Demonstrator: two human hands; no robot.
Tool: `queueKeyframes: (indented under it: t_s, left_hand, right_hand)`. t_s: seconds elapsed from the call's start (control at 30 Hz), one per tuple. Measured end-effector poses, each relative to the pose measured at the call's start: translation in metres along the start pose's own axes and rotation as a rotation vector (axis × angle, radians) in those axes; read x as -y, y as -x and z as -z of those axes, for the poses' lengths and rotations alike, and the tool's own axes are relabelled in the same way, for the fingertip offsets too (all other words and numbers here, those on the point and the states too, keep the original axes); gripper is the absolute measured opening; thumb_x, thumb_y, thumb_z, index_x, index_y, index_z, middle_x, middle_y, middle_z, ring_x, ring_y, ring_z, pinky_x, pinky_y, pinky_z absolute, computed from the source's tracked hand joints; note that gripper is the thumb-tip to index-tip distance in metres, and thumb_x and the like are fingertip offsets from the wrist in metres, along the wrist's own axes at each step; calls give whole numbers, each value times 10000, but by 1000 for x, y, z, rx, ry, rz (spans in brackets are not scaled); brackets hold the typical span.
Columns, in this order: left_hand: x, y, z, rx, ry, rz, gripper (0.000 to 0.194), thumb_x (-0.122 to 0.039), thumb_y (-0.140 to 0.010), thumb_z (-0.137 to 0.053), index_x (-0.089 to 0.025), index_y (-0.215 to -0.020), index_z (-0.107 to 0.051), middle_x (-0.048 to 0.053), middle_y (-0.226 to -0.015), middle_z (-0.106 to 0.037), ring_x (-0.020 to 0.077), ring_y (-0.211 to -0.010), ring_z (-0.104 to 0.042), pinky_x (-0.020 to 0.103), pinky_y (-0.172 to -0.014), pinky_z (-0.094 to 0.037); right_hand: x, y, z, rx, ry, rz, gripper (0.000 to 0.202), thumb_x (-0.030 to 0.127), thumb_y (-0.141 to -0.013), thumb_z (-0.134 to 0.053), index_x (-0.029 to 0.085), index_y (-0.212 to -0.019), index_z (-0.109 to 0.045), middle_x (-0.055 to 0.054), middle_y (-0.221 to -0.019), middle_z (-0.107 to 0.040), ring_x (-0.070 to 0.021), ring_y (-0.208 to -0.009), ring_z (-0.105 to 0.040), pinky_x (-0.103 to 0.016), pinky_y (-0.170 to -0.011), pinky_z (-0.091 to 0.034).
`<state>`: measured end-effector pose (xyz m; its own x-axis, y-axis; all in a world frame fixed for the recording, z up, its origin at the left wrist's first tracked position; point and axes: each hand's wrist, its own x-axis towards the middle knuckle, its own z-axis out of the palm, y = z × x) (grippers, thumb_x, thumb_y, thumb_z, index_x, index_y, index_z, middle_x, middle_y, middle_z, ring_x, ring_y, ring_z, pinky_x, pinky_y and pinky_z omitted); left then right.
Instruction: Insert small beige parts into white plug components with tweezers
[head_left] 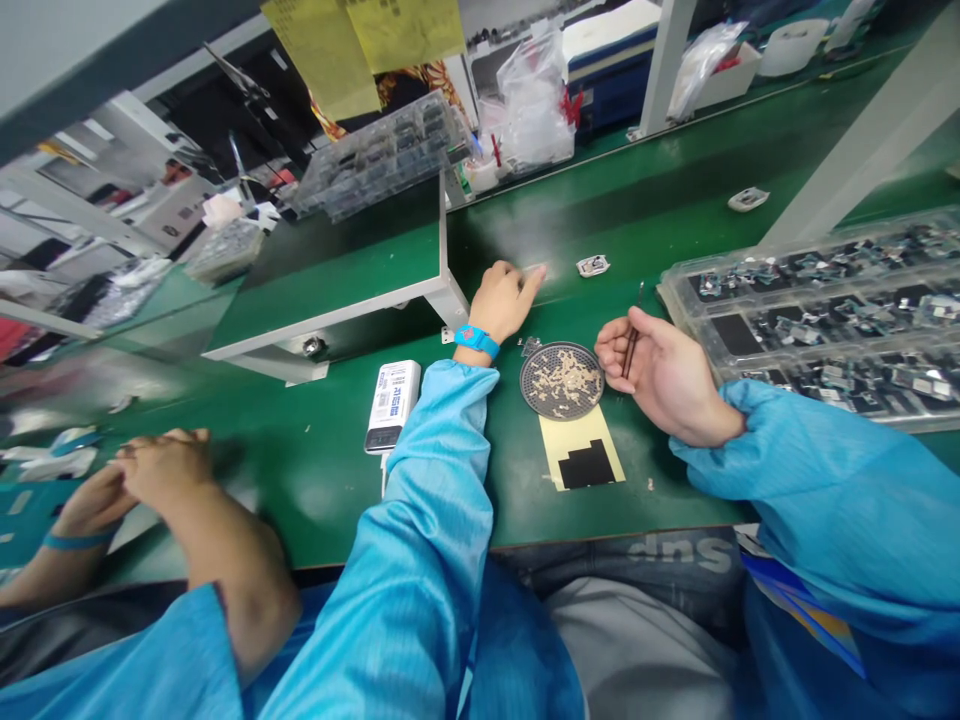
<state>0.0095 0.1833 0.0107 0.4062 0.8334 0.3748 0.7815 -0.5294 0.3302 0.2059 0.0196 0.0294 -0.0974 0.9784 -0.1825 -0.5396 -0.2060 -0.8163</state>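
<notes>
My left hand (504, 300), with a blue wristband (477, 342), reaches over the green bench beside the raised shelf's leg. One digit stretches out to the right and the others bend; I see nothing held. A small white-framed part (593, 265) lies to its right. My right hand (660, 365) is turned palm up, its fingers curled round dark tweezers (631, 345) that point upward. Between my hands sits a round dark mesh dish (561, 408) bearing many small tan pieces (566, 375). It overlaps a yellow sheet (555, 450) with a black patch (586, 466).
Clear compartment trays (679, 290) of small electronic parts stand at right. A white power bank (393, 400) with a cable lies left of my sleeve. The raised green shelf (337, 270) carries a plastic organiser (382, 150). A co-worker's hands (161, 470) rest at far left.
</notes>
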Motion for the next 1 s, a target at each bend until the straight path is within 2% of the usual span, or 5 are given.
queueKeyframes:
  t_s: [0.23, 0.47, 0.7, 0.83, 1.0]
  left_hand:
    - [15, 2, -2, -27, 59, 35, 353, -171, -981, -506, -207, -1309, -630, 126, -1354, -596, 273, -1290, -559, 425, -1139, -438]
    - [-1, -3, 14, -71, 144, 68, 246, -197, -1013, -476, -180, -1129, -693, 112, -1282, -667, 229, -1158, -644, 361, -1073, -476]
    - [-38, 44, 67, 179, 132, 21, 310, -341, -1022, -496, -186, -953, -755, 71, -995, -762, 229, -953, -713, 362, -947, -521]
    - [-1, 88, 103, 301, 60, 137, 324, -395, -990, -535, -214, -874, -777, 51, -906, -768, 229, -882, -711, 343, -877, -530]
    - [82, 103, 137, 120, -111, 534, 229, -335, -941, -615, -162, -934, -765, 112, -971, -761, 268, -940, -700, 380, -902, -520]
  right_hand:
    - [1, 1, -1, -5, 15, -10, 363, 510, -927, -555, 187, -812, -673, -41, -691, -521, -134, -559, -404, -265, -434, -253]
    - [0, -1, 1, -9, 3, -11, 374, 490, -944, -536, 171, -811, -679, -45, -693, -516, -126, -561, -410, -249, -427, -258]
    - [-1, 4, 0, -10, 46, -83, 272, 411, -893, -648, 170, -771, -681, -28, -689, -495, -109, -568, -417, -224, -404, -246]
    - [-2, 4, 1, -5, 52, -73, 273, 418, -905, -646, 188, -773, -706, -29, -688, -510, -121, -571, -456, -232, -394, -312]
    - [-3, 3, 0, -60, 168, -4, 368, 506, -882, -680, 215, -658, -703, -48, -681, -582, -147, -548, -514, -291, -443, -407]
